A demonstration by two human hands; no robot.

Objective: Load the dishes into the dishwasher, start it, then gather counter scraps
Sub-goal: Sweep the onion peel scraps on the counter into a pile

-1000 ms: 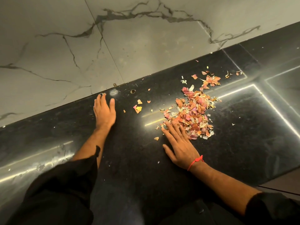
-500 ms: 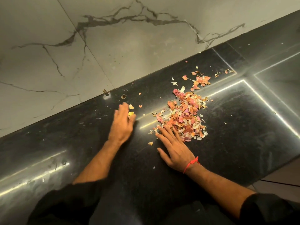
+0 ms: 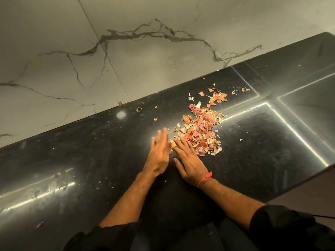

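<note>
Frame centre, black counter (image 3: 253, 160): onion peels (image 3: 199, 134) look light, papery, scatter-prone; scoop from pile edges. Left hand (image 3: 160, 154) and right hand (image 3: 188, 160) flat, released, grasping nothing.

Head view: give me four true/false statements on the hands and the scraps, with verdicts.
1. The main scrap pile lies on the black counter. True.
2. The right hand grips a sponge. False: it lies flat, fingers straight, at the pile's near edge.
3. A red thread circles the right wrist. True.
4. The left hand rests on the marble wall. False: it is over the counter beside the right hand.
</note>
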